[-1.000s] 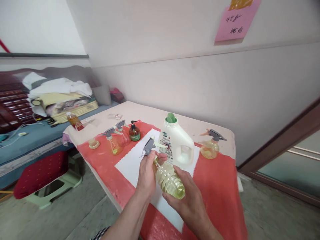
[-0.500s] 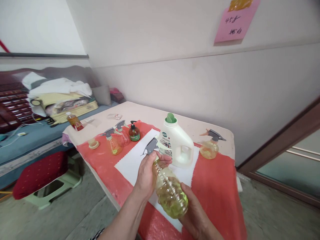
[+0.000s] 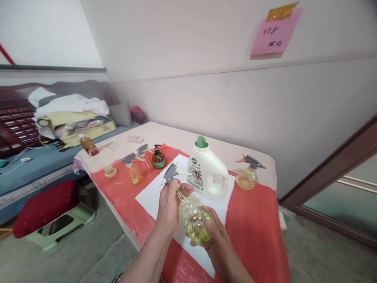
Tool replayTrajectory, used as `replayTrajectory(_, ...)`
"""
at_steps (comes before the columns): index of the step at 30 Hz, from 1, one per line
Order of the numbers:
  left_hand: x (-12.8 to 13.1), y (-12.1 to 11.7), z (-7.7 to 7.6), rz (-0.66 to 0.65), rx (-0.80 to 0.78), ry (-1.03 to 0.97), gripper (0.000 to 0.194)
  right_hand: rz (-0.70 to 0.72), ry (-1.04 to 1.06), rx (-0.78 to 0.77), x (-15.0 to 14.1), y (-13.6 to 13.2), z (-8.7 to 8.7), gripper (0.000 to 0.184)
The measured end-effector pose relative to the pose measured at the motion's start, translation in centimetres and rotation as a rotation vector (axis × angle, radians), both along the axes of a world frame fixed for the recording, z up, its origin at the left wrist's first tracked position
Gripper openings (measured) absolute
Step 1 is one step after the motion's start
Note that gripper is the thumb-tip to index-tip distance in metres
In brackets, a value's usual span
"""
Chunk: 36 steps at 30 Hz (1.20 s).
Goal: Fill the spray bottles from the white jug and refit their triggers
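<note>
Nearest, the right hand [image 3: 219, 236] has its grip clamped round the lower end of a clear, ribbed bottle [image 3: 191, 215] with yellowish liquid in it. The left hand [image 3: 167, 206] has its grip closed round the neck, just below the grey trigger head [image 3: 170, 173]. Between them the bottle is held tilted, head up toward the left and base down toward the right, above a white sheet [image 3: 153, 196] with a zigzag edge. The sheet lies on a red cloth [image 3: 253, 232] spread over the tabletop [image 3: 176, 135]. Beyond the hands, a white jug [image 3: 212, 169] stands upright on the sheet, its handle to the right and a green piece [image 3: 201, 141] in its mouth. To the left, on the cloth, are a small tub [image 3: 110, 172], two sprayers [image 3: 134, 175] close together and a dark pump bottle [image 3: 159, 158]; to the right, near the cloth's far edge, is another sprayer [image 3: 246, 179] with an orange nozzle. An amber bottle [image 3: 88, 145] is at the tabletop's left edge. Off that side is a stool [image 3: 47, 208] with a red cover, and past it a yellow suitcase [image 3: 85, 133] under white fabric [image 3: 73, 104]. On the wall [image 3: 188, 47] behind hangs a pink note [image 3: 273, 37], taped at the top.
</note>
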State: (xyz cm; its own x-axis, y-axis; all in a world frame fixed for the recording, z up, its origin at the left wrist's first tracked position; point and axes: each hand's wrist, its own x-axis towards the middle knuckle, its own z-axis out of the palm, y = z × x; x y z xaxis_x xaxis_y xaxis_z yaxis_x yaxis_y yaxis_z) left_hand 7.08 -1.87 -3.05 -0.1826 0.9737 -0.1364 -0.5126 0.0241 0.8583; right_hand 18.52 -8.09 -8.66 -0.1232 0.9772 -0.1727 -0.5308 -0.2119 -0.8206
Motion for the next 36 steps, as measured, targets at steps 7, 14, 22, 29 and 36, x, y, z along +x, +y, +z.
replayTrajectory(7, 0.0, 0.0, 0.0, 0.014, -0.004, -0.047, 0.031, 0.244, 0.244, -0.242, 0.3, 0.1, 0.8, 0.064)
replayTrajectory(14, -0.9, 0.7, 0.2, 0.170, 0.003, -0.014, 0.032, -0.080, -0.167, 0.130, 0.0, 0.2, -0.8, 0.084)
replayTrajectory(22, -1.0, 0.5, 0.3, 0.100, -0.014, -0.023, 0.029, 0.070, 0.095, -0.026, 0.3, -0.2, 0.7, 0.047)
replayTrajectory(29, -1.2, 0.6, 0.3, 0.090, 0.015, 0.027, 0.028, 0.167, 0.211, -0.025, 0.2, 0.0, 0.5, 0.045)
replayTrajectory(36, -0.9, -0.6, 0.8, 0.204, 0.061, 0.330, 0.030, 0.035, -0.538, 0.367, 2.0, 0.2, 0.7, 0.070)
